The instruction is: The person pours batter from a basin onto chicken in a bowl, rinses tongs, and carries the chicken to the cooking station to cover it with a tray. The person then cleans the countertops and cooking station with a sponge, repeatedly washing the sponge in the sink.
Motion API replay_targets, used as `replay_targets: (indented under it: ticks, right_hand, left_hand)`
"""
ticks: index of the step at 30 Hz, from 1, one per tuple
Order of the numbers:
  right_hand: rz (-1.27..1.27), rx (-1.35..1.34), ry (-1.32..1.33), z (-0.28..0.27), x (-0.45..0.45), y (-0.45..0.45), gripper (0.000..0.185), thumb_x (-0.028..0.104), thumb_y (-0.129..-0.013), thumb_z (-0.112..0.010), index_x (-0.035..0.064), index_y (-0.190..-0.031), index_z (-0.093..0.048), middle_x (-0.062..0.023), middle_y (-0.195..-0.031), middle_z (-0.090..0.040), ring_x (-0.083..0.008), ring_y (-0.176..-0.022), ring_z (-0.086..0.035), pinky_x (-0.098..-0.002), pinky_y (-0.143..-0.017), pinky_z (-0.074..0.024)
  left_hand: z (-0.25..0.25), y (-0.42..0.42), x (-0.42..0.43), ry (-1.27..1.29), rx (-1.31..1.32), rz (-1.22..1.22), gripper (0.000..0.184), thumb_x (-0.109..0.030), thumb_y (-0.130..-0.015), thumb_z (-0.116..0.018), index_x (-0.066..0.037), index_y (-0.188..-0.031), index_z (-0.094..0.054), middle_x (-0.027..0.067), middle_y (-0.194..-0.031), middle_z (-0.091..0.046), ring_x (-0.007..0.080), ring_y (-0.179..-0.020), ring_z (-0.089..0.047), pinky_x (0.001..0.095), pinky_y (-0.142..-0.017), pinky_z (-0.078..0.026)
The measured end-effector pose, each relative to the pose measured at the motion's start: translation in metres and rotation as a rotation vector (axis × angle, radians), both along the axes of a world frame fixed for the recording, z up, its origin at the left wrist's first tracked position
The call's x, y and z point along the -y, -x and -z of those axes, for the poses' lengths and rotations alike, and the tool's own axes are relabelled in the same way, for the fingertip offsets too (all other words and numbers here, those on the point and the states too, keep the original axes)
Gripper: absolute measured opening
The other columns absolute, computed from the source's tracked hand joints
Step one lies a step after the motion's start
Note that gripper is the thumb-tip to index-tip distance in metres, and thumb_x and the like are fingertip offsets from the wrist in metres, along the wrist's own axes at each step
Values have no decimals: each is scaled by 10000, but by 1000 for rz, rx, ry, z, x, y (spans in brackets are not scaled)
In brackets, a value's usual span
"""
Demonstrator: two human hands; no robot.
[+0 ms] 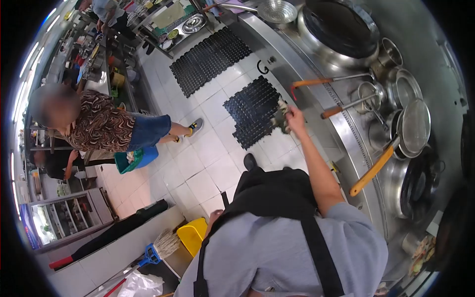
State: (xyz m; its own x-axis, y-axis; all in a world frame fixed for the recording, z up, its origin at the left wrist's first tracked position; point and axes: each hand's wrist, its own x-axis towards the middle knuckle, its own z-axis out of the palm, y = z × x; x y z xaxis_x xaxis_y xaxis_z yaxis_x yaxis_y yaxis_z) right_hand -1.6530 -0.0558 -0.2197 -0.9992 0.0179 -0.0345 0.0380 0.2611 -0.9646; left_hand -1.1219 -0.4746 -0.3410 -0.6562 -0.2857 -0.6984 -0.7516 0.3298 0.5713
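Observation:
My right hand (296,120) reaches forward beside the stove counter, closed on a crumpled, dull greenish rag (281,120) that hangs over the black floor mat. Close to that hand, the orange wooden handles of two ladles (311,83) stick out past the counter edge. My left hand (214,216) is low by my side, next to the black apron (272,193); its fingers are mostly hidden.
The steel stove counter (354,141) with woks, ladles and strainers (415,126) runs along the right. A person (106,121) stands at the left beside a bin (141,158). A mop (166,242) and yellow bucket (192,235) are behind left. Another person works at the far shelves.

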Motion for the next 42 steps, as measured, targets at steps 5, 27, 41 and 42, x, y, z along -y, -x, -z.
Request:
replay_targets:
  ticks: [5,27,41,42]
  right_hand:
    - [146,-244,-132,-102,-21,82,379,25,-871,-545,52,-1243,-613,-147,-1088,-685,-251,-1010,-652,-333,-902,-484]
    - [-288,-400,-1053,-52,102,349,927,334,-810,-712,97,-1548,-205,-221,-1597,-168,-490,-1442,-159,-643,-1116,-178]
    - [-284,-542,-998,-66,169,482,613,78,-794,-632,97,-1388,-483,-140,-1462,-438,-400,-1318,-400,-520,-1080,-322]
    - [-270,-552,-985,-67,170,483,595,53,-785,-619,91,-1366,-500,-133,-1441,-461,-386,-1306,-414,-509,-1083,-322]
  left_hand:
    - [-2,95,54,-384,-10,-374,273,-231,-933,-590,-65,-1149,-608,76,-847,-683,204,-744,-685,371,-604,-515]
    - [-140,318,23,-170,172,-556,352,-223,-867,-644,-70,-1178,-586,105,-891,-703,197,-700,-690,332,-528,-470]
    - [-163,431,-2,-184,121,-786,427,-166,-824,-631,10,-1210,-583,127,-870,-688,190,-708,-705,262,-468,-448]
    - [-159,431,0,-187,112,-799,429,-170,-823,-632,11,-1210,-582,126,-870,-688,189,-708,-705,263,-468,-448]
